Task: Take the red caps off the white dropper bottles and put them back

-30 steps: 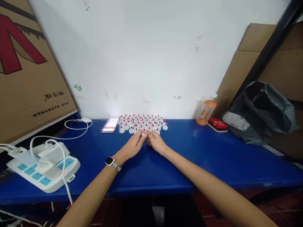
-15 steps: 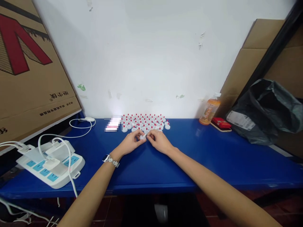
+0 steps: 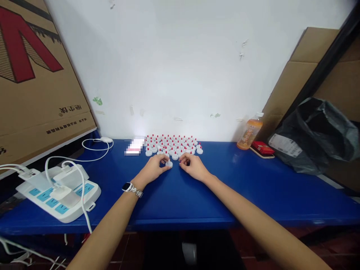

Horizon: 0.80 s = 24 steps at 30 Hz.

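Left hand (image 3: 154,168) is clamping a small white cap (image 3: 169,164) between thumb and fingers, cap is sitting low over the blue table (image 3: 174,198), just in front of the batch, whether it is touching the tabletop I cannot tell; right hand (image 3: 194,166) is hovering just beside it, apart from the cap, fingers curling toward the thumb, a tiny reddish bit (image 3: 180,161) is showing at the fingertips, too small to tell whether they are gripping it or fully closing. Behind both hands many red-tipped white caps (image 3: 175,155) are standing in a tight cluster, running back toward the white wall (image 3: 180,75), red tips pointing up. Left wrist is wearing a watch (image 3: 127,186) with a metal-looking band. Blurred pixel patch (image 3: 135,146) is covering something left of the cluster. Farther left a white power strip (image 3: 74,213) is holding plugged-in adapters, white cables (image 3: 83,191) are looping over it, and a printed cardboard box (image 3: 36,99) is leaning behind. On the right an orange drink bottle (image 3: 249,135) is standing near the wall, a red box (image 3: 263,147) is lying beside it on a flat phone-like object (image 3: 260,153), and a dark plastic bag (image 3: 317,131) is slumping next to them
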{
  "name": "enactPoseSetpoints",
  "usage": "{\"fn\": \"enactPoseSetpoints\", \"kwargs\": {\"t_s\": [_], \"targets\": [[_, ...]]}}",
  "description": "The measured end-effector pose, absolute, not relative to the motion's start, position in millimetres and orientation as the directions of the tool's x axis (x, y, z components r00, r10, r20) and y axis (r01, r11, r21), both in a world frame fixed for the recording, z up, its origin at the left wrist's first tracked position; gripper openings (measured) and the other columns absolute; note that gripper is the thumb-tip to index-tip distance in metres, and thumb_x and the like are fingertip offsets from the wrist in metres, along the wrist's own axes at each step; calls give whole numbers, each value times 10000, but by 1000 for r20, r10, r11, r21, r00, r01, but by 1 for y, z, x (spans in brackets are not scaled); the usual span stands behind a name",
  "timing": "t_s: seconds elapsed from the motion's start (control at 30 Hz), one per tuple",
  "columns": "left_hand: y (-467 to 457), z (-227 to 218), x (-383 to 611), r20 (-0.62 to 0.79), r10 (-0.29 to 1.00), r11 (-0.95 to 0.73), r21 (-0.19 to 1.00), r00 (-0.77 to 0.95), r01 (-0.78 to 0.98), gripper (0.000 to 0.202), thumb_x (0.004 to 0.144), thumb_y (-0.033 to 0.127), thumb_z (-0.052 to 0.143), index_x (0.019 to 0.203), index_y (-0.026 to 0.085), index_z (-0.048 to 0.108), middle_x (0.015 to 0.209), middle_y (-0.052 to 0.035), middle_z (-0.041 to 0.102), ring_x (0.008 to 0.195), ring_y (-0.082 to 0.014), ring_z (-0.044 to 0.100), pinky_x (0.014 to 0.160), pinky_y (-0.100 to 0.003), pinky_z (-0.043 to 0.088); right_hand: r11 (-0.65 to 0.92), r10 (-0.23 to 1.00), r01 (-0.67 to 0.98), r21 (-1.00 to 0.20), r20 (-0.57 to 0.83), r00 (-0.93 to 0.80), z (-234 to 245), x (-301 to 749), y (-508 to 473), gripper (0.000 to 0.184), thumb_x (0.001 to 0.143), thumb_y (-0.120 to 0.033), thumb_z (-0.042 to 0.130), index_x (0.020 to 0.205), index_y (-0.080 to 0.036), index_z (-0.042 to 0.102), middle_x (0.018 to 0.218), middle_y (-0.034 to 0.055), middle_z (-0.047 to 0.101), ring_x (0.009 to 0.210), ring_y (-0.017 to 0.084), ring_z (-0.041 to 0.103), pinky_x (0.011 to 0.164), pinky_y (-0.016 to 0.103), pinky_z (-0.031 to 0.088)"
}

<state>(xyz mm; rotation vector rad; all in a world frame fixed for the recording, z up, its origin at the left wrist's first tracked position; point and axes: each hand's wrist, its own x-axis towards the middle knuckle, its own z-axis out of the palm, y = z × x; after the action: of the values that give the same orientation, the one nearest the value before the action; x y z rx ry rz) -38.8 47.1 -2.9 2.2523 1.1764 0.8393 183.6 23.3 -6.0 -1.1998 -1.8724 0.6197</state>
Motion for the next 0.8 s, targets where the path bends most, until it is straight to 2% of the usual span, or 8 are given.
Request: {"fn": "enactPoseSetpoints", "kwargs": {"t_s": [0.13,0.23,0.33,0.43,0.53,0.63,0.7,0.8], "targets": [[47,-2,-39,318,853,-519,606,415,603,259,809,317,678,1036,203,627,1007,-54,698,895,-211,632,812,-356,504,414,910,500,-761,366,-197,-5,184,22,116,795,-153,587,903,-173,625,794,11,686,679,125,611,662,245,461],[45,-1,-38,334,853,-521,553,400,650,210,823,306,652,998,195,619,1003,-59,670,833,-202,609,801,-367,505,450,890,551,-702,404,-211,-2,183,24,106,830,-174,571,925,-179,618,769,0,668,651,123,590,645,245,446],[43,-2,-37,371,852,-521,523,370,675,283,829,313,647,1076,191,585,1069,-66,604,874,-202,603,826,-370,506,512,839,666,-542,483,-252,5,179,32,135,887,-189,532,975,-183,634,766,6,645,669,135,570,694,269,437],[40,-3,-36,411,849,-517,512,333,686,432,817,363,677,1186,205,518,1118,-63,539,969,-216,595,845,-368,503,509,804,787,-350,520,-289,14,170,46,161,905,-252,571,1020,-175,654,864,55,649,825,189,585,798,324,419],[38,0,-34,430,837,-533,506,338,678,482,808,403,696,1203,219,490,1115,-49,517,947,-206,591,811,-358,505,481,817,835,-267,483,-316,18,164,57,122,895,-262,611,946,-168,670,895,84,655,882,219,568,836,358,389],[34,6,-31,472,803,-583,491,365,648,447,824,396,691,1188,225,495,1111,-44,516,950,-203,585,811,-348,504,501,816,796,-340,491,-304,20,164,59,91,894,-223,604,839,-175,657,840,69,665,866,209,553,841,356,376],[29,12,-27,530,761,-628,460,373,628,400,855,380,666,1188,234,500,1126,-49,520,992,-212,577,852,-354,497,510,820,705,-493,526,-225,20,167,54,106,890,-254,612,819,-182,642,798,44,659,828,189,549,819,332,391],[20,20,-18,626,672,-701,363,397,614,349,905,361,616,1206,230,498,1163,-68,542,1099,-240,541,962,-388,453,474,870,421,-773,484,-92,19,169,41,224,892,-383,593,794,-183,583,728,13,618,708,150,536,702,277,424]]}}
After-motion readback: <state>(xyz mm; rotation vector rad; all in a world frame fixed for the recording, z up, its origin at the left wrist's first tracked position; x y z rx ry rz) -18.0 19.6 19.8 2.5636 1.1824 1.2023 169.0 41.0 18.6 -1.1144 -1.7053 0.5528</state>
